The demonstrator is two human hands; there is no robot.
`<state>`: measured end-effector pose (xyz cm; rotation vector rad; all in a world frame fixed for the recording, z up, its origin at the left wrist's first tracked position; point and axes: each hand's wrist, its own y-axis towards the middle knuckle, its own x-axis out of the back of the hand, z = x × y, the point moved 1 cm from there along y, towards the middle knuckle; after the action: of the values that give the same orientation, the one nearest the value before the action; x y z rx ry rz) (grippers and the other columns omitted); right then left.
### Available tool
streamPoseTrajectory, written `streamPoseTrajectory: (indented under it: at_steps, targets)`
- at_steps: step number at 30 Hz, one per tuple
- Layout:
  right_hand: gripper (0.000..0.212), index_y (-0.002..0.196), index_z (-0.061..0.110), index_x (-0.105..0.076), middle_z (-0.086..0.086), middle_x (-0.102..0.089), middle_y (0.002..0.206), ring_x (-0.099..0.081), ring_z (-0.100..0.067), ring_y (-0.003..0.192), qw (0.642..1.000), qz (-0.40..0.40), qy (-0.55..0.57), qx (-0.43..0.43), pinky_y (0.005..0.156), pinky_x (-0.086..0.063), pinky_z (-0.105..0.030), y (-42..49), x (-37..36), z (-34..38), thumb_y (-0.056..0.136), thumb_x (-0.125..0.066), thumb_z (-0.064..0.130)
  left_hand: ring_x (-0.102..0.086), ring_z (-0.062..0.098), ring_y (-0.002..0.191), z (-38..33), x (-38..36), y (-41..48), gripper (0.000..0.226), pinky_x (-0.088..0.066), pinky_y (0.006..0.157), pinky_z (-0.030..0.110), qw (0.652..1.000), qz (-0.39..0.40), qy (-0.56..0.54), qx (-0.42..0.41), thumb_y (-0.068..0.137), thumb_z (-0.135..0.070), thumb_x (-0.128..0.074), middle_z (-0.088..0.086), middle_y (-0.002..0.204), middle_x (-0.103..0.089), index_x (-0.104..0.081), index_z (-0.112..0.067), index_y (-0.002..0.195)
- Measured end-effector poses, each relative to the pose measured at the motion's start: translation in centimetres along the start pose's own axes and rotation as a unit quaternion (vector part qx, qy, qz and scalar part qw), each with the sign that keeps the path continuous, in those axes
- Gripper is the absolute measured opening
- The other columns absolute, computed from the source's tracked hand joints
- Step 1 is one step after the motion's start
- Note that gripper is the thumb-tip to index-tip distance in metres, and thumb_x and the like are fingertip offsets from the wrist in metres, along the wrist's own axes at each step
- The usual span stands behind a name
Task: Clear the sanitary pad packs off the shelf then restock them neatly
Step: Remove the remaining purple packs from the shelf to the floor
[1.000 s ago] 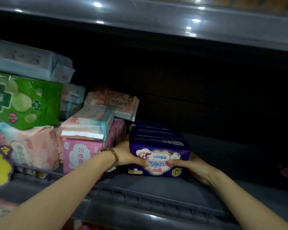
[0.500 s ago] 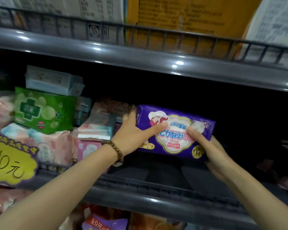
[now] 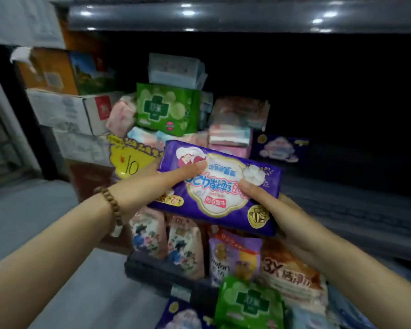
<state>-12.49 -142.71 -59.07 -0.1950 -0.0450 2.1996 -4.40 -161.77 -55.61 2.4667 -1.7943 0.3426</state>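
Now that it is off the shelf [image 3: 356,210] it sat on a second ago, the purple pad pack [image 3: 220,186] is hanging mid-frame, the left hand [image 3: 152,184] and right hand [image 3: 280,210] grasping its ends; clearing is progressing, another purple pack [image 3: 280,148] waiting behind.

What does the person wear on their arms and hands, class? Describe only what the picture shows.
Both forearms are bare, with no sleeves in view and no gloves. The left hand has a bracelet of round brown wooden beads around its wrist, with a small pale piece hanging from it. The right hand shows no ring, watch or band.
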Motion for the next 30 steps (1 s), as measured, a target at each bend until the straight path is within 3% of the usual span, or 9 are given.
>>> streamPoseTrajectory:
  at_steps: [4,7,11,13,15,18,21,24,30]
  targets:
    - [0.049,0.110,0.014,-0.068,-0.007,-0.075,0.094,-0.073,-0.015,0.080,0.995,0.017,0.041,-0.089,0.065,-0.059,-0.023,1.0,-3.8,-5.6,0.065,-0.069,0.035,-0.072,0.016,0.077,5.3,3.0,-0.4,0.034,-0.059,0.069,0.024,0.995,0.012,-0.012,0.101,0.082,-0.032,-0.065,0.005,0.090,-0.075,-0.067,-0.010,0.107]
    - [0.047,0.104,0.017,-0.070,-0.003,-0.076,0.090,-0.073,-0.013,0.078,0.988,0.002,0.044,-0.149,0.072,-0.059,-0.026,1.8,-5.3,-10.8,0.063,-0.071,0.038,-0.070,0.025,0.094,10.7,4.7,0.3,0.053,-0.055,0.089,0.041,0.980,0.047,0.017,0.191,0.069,-0.046,-0.079,0.007,0.097,-0.074,-0.069,-0.012,0.107]
    - [0.045,0.100,0.020,-0.071,-0.004,-0.076,0.093,-0.073,-0.017,0.085,0.966,-0.012,0.059,-0.250,0.091,-0.054,-0.037,3.2,-6.2,-17.4,0.062,-0.073,0.045,-0.069,0.022,0.097,17.7,5.6,1.5,0.058,-0.053,0.092,0.042,0.948,0.101,0.069,0.295,0.055,-0.049,-0.085,0.003,0.096,-0.075,-0.070,-0.016,0.101]
    - [0.071,0.108,0.020,-0.069,-0.003,-0.075,0.098,-0.071,-0.018,0.092,0.954,-0.031,0.041,-0.294,0.094,-0.052,-0.038,4.3,-6.9,-20.8,0.048,-0.080,0.056,-0.068,0.021,0.098,21.4,5.8,2.6,0.074,-0.052,0.093,0.043,0.926,0.135,0.052,0.348,0.044,-0.052,-0.089,0.004,0.100,-0.074,-0.068,-0.017,0.106]
    - [0.107,0.117,0.020,-0.065,-0.003,-0.073,0.105,-0.068,-0.021,0.100,0.940,-0.067,0.029,-0.332,0.099,-0.049,-0.041,5.2,-7.5,-24.4,0.023,-0.084,0.066,-0.068,0.022,0.093,25.1,5.8,3.7,0.068,-0.053,0.089,0.042,0.905,0.151,0.034,0.396,0.049,-0.048,-0.085,0.006,0.099,-0.074,-0.066,-0.015,0.106]
    - [0.134,0.124,0.016,-0.061,-0.008,-0.069,0.114,-0.066,-0.026,0.102,0.919,-0.114,0.034,-0.375,0.095,-0.052,-0.042,6.4,-7.5,-31.7,0.006,-0.078,0.078,-0.065,0.021,0.092,30.5,5.2,5.1,0.073,-0.053,0.079,0.036,0.880,0.159,0.038,0.446,0.044,-0.051,-0.089,0.006,0.099,-0.074,-0.065,-0.016,0.104]
    - [0.156,0.136,0.014,-0.047,-0.008,-0.057,0.130,-0.058,-0.029,0.114,0.892,-0.193,0.018,-0.409,0.099,-0.048,-0.043,7.8,-6.5,-40.1,0.001,-0.066,0.090,-0.059,0.019,0.095,34.8,3.9,6.0,0.054,-0.049,0.071,0.033,0.858,0.184,0.062,0.475,0.066,-0.053,-0.078,0.003,0.105,-0.068,-0.061,-0.020,0.106]
    - [0.132,0.139,0.008,-0.041,-0.011,-0.052,0.136,-0.053,-0.031,0.121,0.876,-0.272,0.023,-0.397,0.104,-0.043,-0.042,7.4,-7.4,-39.4,0.035,-0.077,0.079,-0.059,0.021,0.102,37.7,2.7,6.5,0.048,-0.052,0.074,0.036,0.863,0.178,0.063,0.469,0.071,-0.050,-0.073,0.002,0.110,-0.066,-0.059,-0.022,0.108]
    - [0.087,0.139,0.010,-0.045,-0.010,-0.056,0.133,-0.054,-0.030,0.120,0.889,-0.308,0.026,-0.338,0.104,-0.043,-0.043,7.7,-6.8,-39.7,0.067,-0.082,0.044,-0.060,0.021,0.108,40.2,0.6,6.6,0.071,-0.048,0.098,0.040,0.891,0.165,0.030,0.422,0.062,-0.054,-0.080,0.002,0.114,-0.067,-0.056,-0.021,0.120]
